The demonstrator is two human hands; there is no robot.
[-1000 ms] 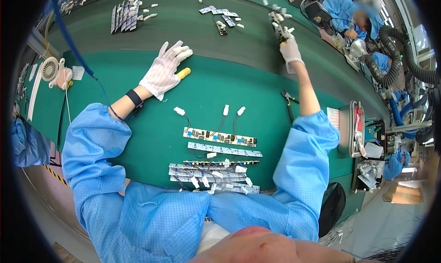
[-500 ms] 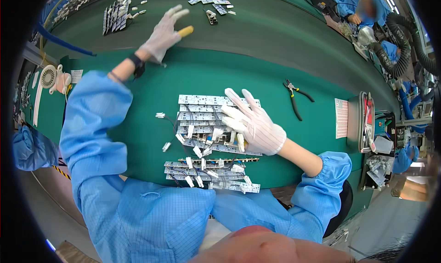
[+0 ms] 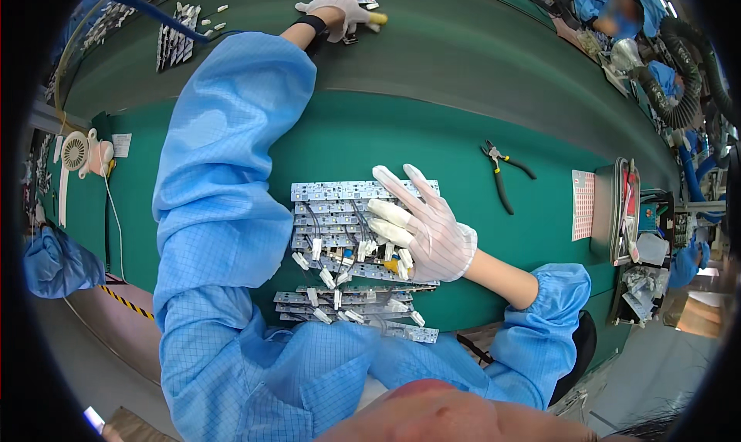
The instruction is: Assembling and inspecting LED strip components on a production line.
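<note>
My left hand (image 3: pixel 343 11), in a white glove with a yellow thumb tip, reaches far forward over a small group of circuit boards (image 3: pixel 369 1) on the dark belt. Its fingers are apart, and it partly covers those boards. My right hand (image 3: pixel 436 237), gloved too, rests with fingers spread across the right part of overlapping white circuit board strips (image 3: pixel 328 189). Its yellow-tipped thumb lies by their lower edge. White connectors (image 3: pixel 327 278) on dark leads hang from the strips. Closer to me lies a second group of strips (image 3: pixel 293 297), partly under connectors.
Black-handled cutting pliers (image 3: pixel 500 176) lie on the green mat at right. Beyond them are a red-patterned sheet (image 3: pixel 583 205) and a metal box (image 3: pixel 610 237) of tools. More boards (image 3: pixel 176 44) stand at far left on the belt. A white fan (image 3: pixel 76 151) is at left.
My left hand has moved right and farther away, from the belt's near side to the boards on it. My right hand stays on the strips; the view has shifted slightly.
</note>
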